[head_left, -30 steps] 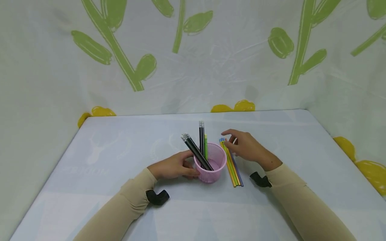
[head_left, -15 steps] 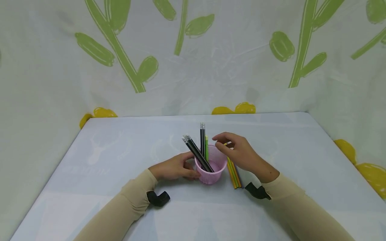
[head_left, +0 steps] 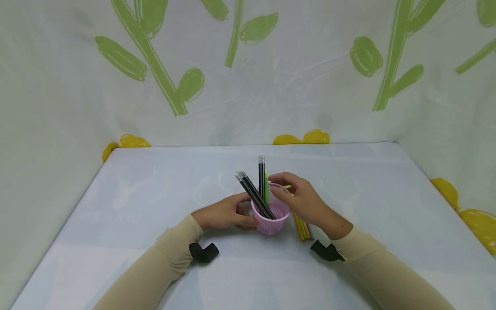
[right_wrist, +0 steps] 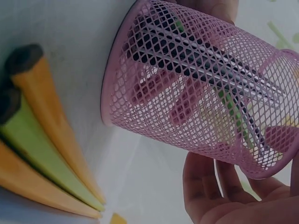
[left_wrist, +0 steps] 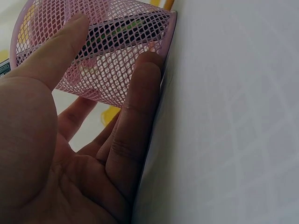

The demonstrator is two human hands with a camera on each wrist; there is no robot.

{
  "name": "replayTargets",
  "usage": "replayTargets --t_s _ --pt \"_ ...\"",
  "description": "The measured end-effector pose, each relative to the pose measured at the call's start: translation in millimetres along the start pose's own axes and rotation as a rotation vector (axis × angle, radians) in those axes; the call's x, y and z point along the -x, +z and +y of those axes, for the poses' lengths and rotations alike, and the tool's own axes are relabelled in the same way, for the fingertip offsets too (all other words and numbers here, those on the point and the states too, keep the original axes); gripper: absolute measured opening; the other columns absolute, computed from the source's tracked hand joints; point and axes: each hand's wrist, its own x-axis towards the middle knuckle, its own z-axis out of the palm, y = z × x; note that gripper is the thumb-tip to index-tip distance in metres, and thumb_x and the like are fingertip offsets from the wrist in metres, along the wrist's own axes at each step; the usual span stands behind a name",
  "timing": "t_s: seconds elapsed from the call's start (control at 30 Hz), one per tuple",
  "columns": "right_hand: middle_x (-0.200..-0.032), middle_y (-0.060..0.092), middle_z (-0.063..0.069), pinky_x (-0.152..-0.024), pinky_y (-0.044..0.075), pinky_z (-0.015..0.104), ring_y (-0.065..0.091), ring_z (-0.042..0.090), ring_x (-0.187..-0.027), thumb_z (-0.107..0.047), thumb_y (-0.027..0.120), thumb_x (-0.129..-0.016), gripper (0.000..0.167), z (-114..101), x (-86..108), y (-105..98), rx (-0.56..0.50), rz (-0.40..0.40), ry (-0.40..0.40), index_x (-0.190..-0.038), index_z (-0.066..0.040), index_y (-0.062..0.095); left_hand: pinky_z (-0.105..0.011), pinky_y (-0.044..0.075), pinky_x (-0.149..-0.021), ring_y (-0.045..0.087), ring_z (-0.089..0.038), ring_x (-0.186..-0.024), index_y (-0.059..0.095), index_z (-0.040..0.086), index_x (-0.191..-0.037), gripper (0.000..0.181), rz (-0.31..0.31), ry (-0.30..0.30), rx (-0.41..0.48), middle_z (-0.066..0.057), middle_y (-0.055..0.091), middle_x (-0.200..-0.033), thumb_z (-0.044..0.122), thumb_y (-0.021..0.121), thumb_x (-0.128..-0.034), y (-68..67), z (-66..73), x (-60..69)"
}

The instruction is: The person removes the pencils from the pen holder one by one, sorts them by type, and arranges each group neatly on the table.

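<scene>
- The wall (head_left: 302, 94) is at 12 o'clock, past the far edge.
- The table (head_left: 248, 275) is flat, so the pink cup (head_left: 271, 226) can stand on it.
- The left hand (head_left: 226, 212) grips the cup at 9 o'clock, thumb on the near side, fingers low, likely so it won't tip.
- The right hand (head_left: 304, 198) bends over the rim at 1 o'clock and seems to pinch it, maybe to help hold it. How tight, I can't tell.
- The cup is near the table's middle, between both hands. Its mouth points up, and its long way runs up and down.
- The loose pencils (head_left: 302, 228) lie just beside the cup at 4 o'clock, side by side, running from 11 to 5. The right hand hides part of them.
- The black pencils (head_left: 253, 193) are in the cup. Some lean between 10 and 11 o'clock, probably because the cup is wide; others point to 12.
- The green pencil (head_left: 266, 189) points to 12 too.
</scene>
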Motion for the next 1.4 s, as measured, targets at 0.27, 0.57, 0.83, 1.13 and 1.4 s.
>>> replayTargets --t_s 0.27,0.57,0.83,1.13,1.4 --pt "-0.135 0.064 0.009 -0.108 0.046 0.050 0.056 0.027 -0.129 -0.018 0.061 -0.100 0.035 1.6 -0.6 2.5 -0.088 -0.067 0.000 -0.133 -0.008 0.060 -0.033 0.059 -0.083 0.072 -0.016 -0.089 0.041 0.023 -0.147 0.064 -0.004 -0.006 -0.006 -0.009 0.077 -0.100 0.018 0.073 -0.0917 0.2 0.4 1.0" --pt "-0.128 0.066 0.008 -0.101 0.051 0.034 0.059 0.027 -0.122 -0.016 0.065 -0.097 0.031 3.1 -1.7 2.7 -0.108 -0.050 -0.017 -0.127 -0.009 0.063 -0.032 0.058 -0.082 0.072 -0.015 -0.088 0.041 0.021 -0.147 0.064 -0.003 0.006 -0.036 -0.008 0.076 -0.101 0.017 0.073 -0.0923 -1.1 1.5 0.4" --pt "-0.118 0.067 0.006 -0.090 0.053 0.030 0.060 0.022 -0.109 -0.018 0.069 -0.095 0.023 1.2 -1.6 3.5 -0.085 -0.021 -0.005 -0.116 -0.010 0.065 -0.032 0.058 -0.083 0.071 -0.015 -0.089 0.043 0.019 -0.145 0.059 -0.012 0.014 -0.021 -0.011 0.076 -0.103 0.014 0.071 -0.0932 -1.4 1.9 0.6" --pt "-0.121 0.068 0.005 -0.102 0.050 0.050 0.059 0.024 -0.117 -0.018 0.069 -0.094 0.021 -0.4 0.2 5.2 -0.074 -0.048 0.022 -0.115 -0.012 0.070 -0.033 0.059 -0.083 0.072 -0.016 -0.090 0.043 0.019 -0.145 0.060 -0.009 0.011 -0.007 -0.011 0.076 -0.103 0.015 0.072 -0.0928 0.1 1.3 -0.1" --pt "-0.126 0.067 0.009 -0.097 0.055 0.046 0.063 0.027 -0.116 -0.021 0.069 -0.095 0.025 0.9 -3.2 5.6 -0.009 -0.096 0.044 -0.115 -0.009 0.073 -0.032 0.057 -0.082 0.071 -0.015 -0.087 0.040 0.022 -0.149 0.066 0.000 0.021 -0.060 -0.008 0.076 -0.103 0.017 0.073 -0.0925 -1.4 0.8 -0.2"
